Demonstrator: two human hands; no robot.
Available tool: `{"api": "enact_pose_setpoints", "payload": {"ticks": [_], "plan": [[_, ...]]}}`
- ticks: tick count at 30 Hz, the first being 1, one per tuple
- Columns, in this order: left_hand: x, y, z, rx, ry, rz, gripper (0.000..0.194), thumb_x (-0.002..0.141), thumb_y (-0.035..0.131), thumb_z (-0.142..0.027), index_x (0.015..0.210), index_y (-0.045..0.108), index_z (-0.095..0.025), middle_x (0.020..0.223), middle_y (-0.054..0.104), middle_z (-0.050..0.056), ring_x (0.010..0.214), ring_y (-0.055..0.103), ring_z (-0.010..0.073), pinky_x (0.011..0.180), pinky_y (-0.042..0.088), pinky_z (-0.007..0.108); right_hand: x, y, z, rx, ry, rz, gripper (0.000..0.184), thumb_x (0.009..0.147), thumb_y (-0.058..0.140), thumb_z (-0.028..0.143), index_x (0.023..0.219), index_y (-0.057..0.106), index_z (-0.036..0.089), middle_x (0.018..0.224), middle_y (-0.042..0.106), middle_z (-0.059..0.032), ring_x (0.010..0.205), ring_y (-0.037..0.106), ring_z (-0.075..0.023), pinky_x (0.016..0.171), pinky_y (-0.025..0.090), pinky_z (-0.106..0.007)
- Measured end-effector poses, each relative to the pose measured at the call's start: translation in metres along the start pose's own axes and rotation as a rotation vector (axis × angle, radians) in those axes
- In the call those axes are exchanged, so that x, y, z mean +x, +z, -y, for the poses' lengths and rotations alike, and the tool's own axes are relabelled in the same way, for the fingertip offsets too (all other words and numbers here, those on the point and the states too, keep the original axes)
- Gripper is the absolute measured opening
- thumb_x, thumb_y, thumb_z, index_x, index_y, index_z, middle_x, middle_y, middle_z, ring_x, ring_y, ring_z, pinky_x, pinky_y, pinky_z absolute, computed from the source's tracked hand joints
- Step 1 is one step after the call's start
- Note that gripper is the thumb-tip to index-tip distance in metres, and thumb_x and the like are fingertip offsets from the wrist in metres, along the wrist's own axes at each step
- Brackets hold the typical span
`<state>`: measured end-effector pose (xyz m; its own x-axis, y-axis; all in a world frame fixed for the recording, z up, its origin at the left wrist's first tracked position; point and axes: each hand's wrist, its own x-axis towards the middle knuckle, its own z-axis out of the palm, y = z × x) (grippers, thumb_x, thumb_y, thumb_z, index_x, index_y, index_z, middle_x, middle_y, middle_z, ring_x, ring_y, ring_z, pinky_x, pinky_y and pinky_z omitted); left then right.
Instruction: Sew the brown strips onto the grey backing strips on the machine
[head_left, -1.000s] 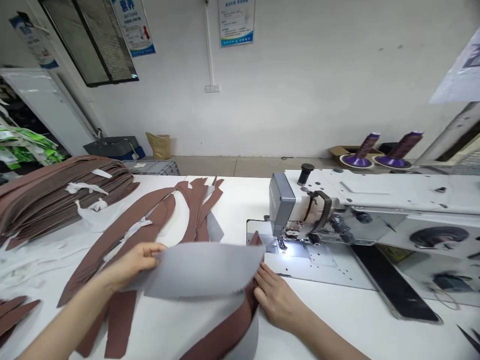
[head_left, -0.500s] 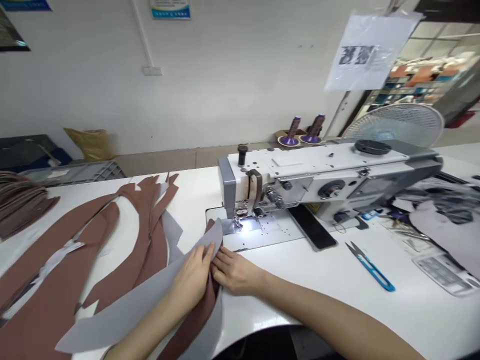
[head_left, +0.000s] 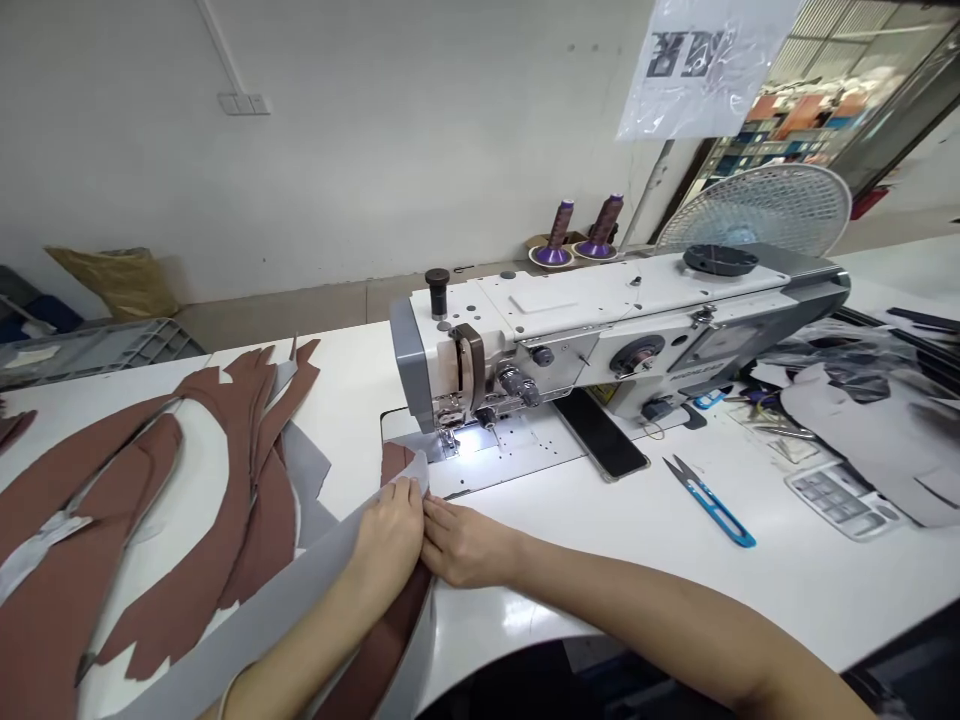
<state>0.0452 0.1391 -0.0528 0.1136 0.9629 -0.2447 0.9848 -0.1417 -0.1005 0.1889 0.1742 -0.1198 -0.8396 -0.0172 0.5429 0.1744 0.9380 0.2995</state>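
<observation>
My left hand (head_left: 390,530) is closed on the edge of a grey fabric piece (head_left: 300,580), whose pointed tip rises just past its fingers. Close against it, my right hand (head_left: 469,543) pinches the same edge, where a brown fabric piece (head_left: 382,650) lies beneath the grey one. Part of the brown layer also shows beyond my left fingers. Both hands are just in front of the sewing machine (head_left: 600,330). Its lit presser foot (head_left: 449,442) stands a little behind the fabric's tip, apart from it. My fingertips are partly hidden.
More brown cut pieces (head_left: 187,500) spread over the left of the table. On the right lie a black phone (head_left: 604,435), blue thread snips (head_left: 712,503) and a calculator (head_left: 844,498). Two thread cones (head_left: 556,235) and a fan (head_left: 765,210) stand behind the machine.
The view has shifted right and down. My left fingers have curled more over the grey edge, and more of the brown layer shows beyond them. Both hands still hold the fabric.
</observation>
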Motion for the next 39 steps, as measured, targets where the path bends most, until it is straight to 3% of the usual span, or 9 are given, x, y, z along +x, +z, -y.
{"api": "enact_pose_setpoints", "payload": {"ticks": [3, 7, 12, 19, 25, 32, 39], "plan": [[0.006, 0.007, -0.005, -0.079, -0.012, -0.015, 0.056, 0.089, 0.03, -0.008, 0.142, 0.044, -0.017, 0.122, 0.062, 0.015, 0.11, 0.06, 0.0265, 0.085, 0.052, 0.033, -0.011, -0.008, -0.005, 0.021, 0.02, 0.024, 0.015, 0.094, 0.048, 0.011, 0.087, 0.061, 0.009, 0.095, 0.067, -0.0174, 0.099, 0.065, -0.0254, 0.101, 0.048, -0.043], [0.013, 0.006, -0.009, -0.176, -0.011, 0.069, 0.057, 0.087, 0.034, -0.011, 0.142, 0.045, -0.019, 0.13, 0.058, 0.016, 0.114, 0.059, 0.0274, 0.088, 0.05, 0.035, -0.018, -0.015, -0.007, 0.051, 0.066, -0.008, 0.015, 0.092, 0.049, 0.012, 0.087, 0.062, 0.008, 0.097, 0.068, -0.0183, 0.101, 0.065, -0.0269, 0.103, 0.048, -0.043], [0.019, 0.006, -0.015, -0.145, -0.053, 0.1, 0.05, 0.088, 0.036, -0.013, 0.134, 0.053, -0.02, 0.126, 0.061, 0.017, 0.103, 0.065, 0.0276, 0.078, 0.05, 0.036, -0.016, -0.016, -0.005, 0.089, 0.166, -0.045, 0.017, 0.087, 0.046, 0.01, 0.082, 0.062, 0.009, 0.086, 0.067, -0.0154, 0.087, 0.066, -0.0251, 0.095, 0.052, -0.04], [0.027, 0.001, -0.024, -0.09, -0.104, 0.173, 0.059, 0.088, 0.034, -0.012, 0.146, 0.04, -0.017, 0.128, 0.058, 0.021, 0.105, 0.065, 0.0297, 0.075, 0.05, 0.034, -0.021, -0.02, -0.013, 0.093, 0.189, -0.023, 0.019, 0.087, 0.044, 0.009, 0.082, 0.063, 0.008, 0.087, 0.068, -0.0176, 0.088, 0.065, -0.0266, 0.088, 0.054, -0.041], [0.04, -0.007, -0.023, -0.126, -0.077, 0.218, 0.061, 0.087, 0.034, -0.013, 0.148, 0.035, -0.022, 0.141, 0.051, 0.018, 0.112, 0.062, 0.0298, 0.082, 0.05, 0.036, -0.027, -0.016, -0.019, 0.119, 0.212, -0.018, 0.021, 0.091, 0.044, 0.009, 0.085, 0.064, 0.008, 0.088, 0.068, -0.0164, 0.09, 0.064, -0.0258, 0.088, 0.055, -0.04], [0.058, -0.004, -0.013, -0.204, 0.037, 0.158, 0.063, 0.084, 0.039, -0.014, 0.145, 0.039, -0.026, 0.141, 0.053, 0.013, 0.107, 0.065, 0.028, 0.085, 0.05, 0.037, -0.031, -0.013, -0.028, 0.102, 0.25, -0.047, 0.019, 0.092, 0.046, 0.006, 0.088, 0.064, 0.008, 0.093, 0.069, -0.0167, 0.097, 0.063, -0.0259, 0.091, 0.054, -0.041], [0.065, -0.009, -0.012, -0.19, 0.076, 0.211, 0.065, 0.084, 0.038, -0.011, 0.149, 0.033, -0.018, 0.14, 0.053, 0.016, 0.114, 0.061, 0.0298, 0.093, 0.048, 0.041, -0.033, -0.014, -0.031, 0.148, 0.27, 0.005, 0.021, 0.094, 0.042, 0.005, 0.093, 0.063, 0.01, 0.097, 0.069, -0.0162, 0.099, 0.063, -0.0248, 0.092, 0.054, -0.043]]}}
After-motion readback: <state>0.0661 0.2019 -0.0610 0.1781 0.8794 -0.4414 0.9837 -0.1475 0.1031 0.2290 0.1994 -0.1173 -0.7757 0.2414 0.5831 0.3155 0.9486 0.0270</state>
